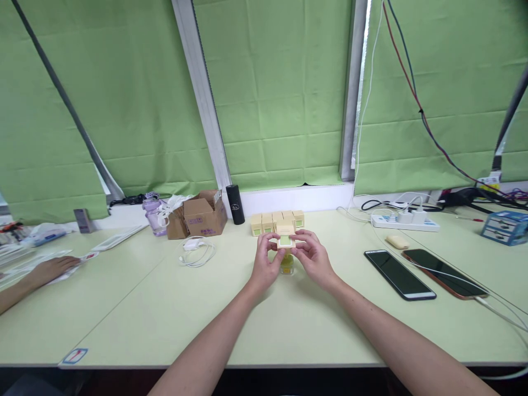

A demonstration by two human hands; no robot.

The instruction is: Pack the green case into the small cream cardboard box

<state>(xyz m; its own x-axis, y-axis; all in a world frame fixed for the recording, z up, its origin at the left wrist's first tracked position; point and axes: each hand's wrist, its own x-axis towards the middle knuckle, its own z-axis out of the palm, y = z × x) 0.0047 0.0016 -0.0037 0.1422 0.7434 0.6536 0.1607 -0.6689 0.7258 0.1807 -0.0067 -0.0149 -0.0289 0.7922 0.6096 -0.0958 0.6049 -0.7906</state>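
Observation:
Both my hands meet over the middle of the pale green table (124,308). My left hand (267,263) and my right hand (312,254) pinch the two sides of a small cream box with a green label (285,240), held a little above the table. Under it stands a small yellowish bottle (287,266), partly hidden by my fingers. Just behind, a row of several matching cream boxes (275,221) stands on the table.
Brown cardboard boxes (202,215), a black cylinder (235,204), a purple bottle (152,215) and a white cable (197,252) lie left of centre. Two phones (399,274), a power strip (403,221) and a blue box (505,226) lie right. Another person's hand (51,269) rests far left.

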